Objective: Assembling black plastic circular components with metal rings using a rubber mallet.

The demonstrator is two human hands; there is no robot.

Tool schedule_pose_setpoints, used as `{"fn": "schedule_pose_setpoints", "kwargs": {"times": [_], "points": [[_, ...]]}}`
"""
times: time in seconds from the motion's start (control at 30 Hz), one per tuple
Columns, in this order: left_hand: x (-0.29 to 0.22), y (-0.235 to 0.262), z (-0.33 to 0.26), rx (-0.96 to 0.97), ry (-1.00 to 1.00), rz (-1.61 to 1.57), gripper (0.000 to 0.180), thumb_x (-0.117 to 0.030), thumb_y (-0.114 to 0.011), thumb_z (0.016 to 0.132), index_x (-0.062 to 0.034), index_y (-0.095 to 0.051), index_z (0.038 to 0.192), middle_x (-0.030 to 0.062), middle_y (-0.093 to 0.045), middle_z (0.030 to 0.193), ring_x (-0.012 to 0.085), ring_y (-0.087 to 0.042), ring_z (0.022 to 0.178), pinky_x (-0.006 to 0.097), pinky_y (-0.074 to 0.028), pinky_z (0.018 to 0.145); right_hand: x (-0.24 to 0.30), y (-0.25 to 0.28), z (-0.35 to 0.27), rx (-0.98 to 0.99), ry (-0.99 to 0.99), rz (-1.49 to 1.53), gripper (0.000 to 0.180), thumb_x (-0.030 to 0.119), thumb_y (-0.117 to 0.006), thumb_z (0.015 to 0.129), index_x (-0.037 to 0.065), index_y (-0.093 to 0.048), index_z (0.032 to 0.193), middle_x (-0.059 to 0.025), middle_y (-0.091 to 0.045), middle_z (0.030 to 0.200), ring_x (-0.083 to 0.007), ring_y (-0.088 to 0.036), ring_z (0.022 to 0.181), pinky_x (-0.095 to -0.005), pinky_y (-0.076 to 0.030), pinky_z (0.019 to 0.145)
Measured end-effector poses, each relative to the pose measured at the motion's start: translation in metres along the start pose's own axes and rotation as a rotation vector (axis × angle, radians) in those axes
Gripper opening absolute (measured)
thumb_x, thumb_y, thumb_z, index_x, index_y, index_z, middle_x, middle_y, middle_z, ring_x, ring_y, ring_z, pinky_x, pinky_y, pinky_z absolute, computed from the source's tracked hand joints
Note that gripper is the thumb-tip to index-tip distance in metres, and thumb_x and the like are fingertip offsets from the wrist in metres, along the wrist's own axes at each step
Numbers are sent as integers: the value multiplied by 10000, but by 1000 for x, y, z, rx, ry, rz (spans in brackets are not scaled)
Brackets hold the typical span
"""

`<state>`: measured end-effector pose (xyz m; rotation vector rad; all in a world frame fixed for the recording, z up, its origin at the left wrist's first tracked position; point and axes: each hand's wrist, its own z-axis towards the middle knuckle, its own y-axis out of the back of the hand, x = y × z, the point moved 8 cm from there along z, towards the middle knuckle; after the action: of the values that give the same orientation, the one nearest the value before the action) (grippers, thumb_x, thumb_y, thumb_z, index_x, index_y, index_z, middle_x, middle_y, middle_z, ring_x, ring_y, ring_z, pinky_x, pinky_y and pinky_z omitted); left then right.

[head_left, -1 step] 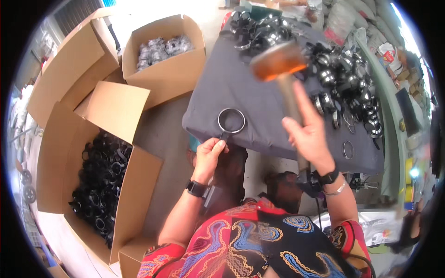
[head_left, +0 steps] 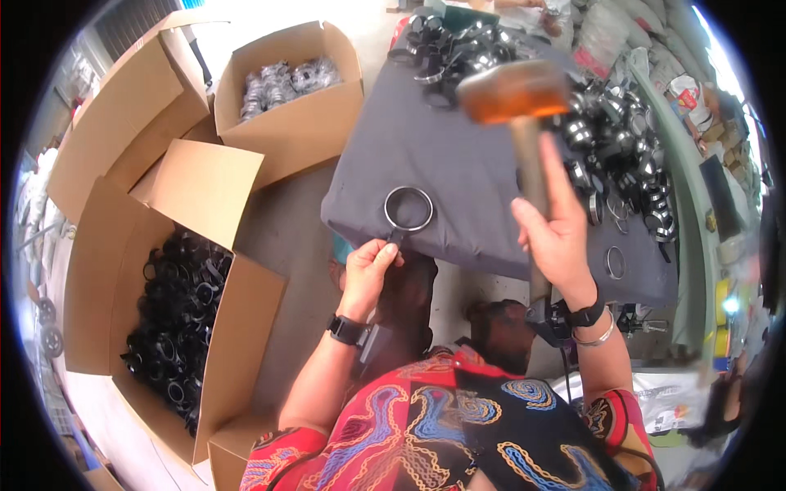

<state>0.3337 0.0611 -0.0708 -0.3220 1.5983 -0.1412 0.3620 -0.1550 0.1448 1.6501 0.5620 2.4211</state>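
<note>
My left hand [head_left: 368, 274] pinches the short black handle of a thin metal ring [head_left: 398, 232] between thumb and fingers. The ring lies at the near left edge of a table [head_left: 442, 164] covered in grey cloth. Over the table, my right hand [head_left: 558, 237] grips the wooden handle of a mallet [head_left: 516, 96], index finger stretched along it. The mallet's orange head is raised, apart from the ring and slightly blurred. Another loose metal ring [head_left: 615, 263] lies on the cloth near the right front corner.
Heaped parts [head_left: 577, 135], shiny metal and black, cover the table's far and right sides. To the left, an open cardboard box [head_left: 214, 360] holds many black ringed parts. Behind it, another box [head_left: 286, 135] contains clear-wrapped pieces. Sacks [head_left: 606, 41] are piled beyond the table.
My right hand and the mallet have shifted a little to the right, and the mallet's head is slightly higher. My left hand and the ring have hardly moved.
</note>
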Motion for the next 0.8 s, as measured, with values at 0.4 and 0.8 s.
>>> {"fn": "schedule_pose_setpoints", "kwargs": {"times": [0.4,0.8], "points": [[2,0,0,16,2,-20,191,-195,-586,942,-47,-657,843,33,-663,777,76,-543,708,225,-399,676,-23,-7,-59,26,-14,-18,715,-13,-579,819,21,-284,1471,-205,-523,1351,-215,-650,1024,-310,-492,889],[3,-2,0,46,22,-44,181,-180,-598,935,-38,-649,836,30,-663,793,107,-588,760,265,-453,737,-24,-84,-54,451,357,-725,736,64,-619,791,172,-347,1466,-137,-522,724,-324,-564,600,-427,-491,565]]}}
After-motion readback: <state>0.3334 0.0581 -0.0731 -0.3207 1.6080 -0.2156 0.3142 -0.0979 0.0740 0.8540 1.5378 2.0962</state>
